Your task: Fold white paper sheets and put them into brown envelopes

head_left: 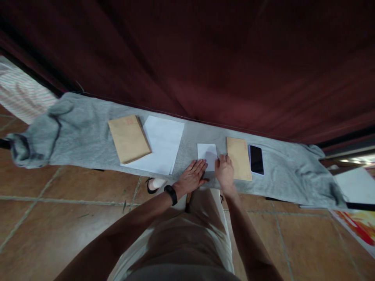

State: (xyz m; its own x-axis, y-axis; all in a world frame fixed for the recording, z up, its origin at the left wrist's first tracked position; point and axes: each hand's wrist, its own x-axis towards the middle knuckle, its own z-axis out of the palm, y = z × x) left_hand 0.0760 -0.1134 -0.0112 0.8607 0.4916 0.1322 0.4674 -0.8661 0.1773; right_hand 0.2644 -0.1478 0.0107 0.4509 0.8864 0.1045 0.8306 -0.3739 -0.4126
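A small white folded sheet of paper [207, 153] lies on a grey cloth-covered board [191, 136] in front of me. My left hand [192, 176] is flat, its fingertips resting on the paper's lower left part. A dark band circles that wrist. My right hand [224, 171] is curled closed at the paper's right edge, knuckles up; whether its fingers pinch anything is hidden. Right beside that hand lies a brown envelope [240, 158]. Farther left, a stack of brown envelopes [129, 138] partly covers larger white sheets [162, 146].
A phone [256, 160] with a dark screen lies right of the single envelope. Behind the board hangs a dark red cloth [187, 70]. Tiled floor [88, 195] shows below. White paper [356, 185] and a colourful printed sheet [359, 228] are at the far right.
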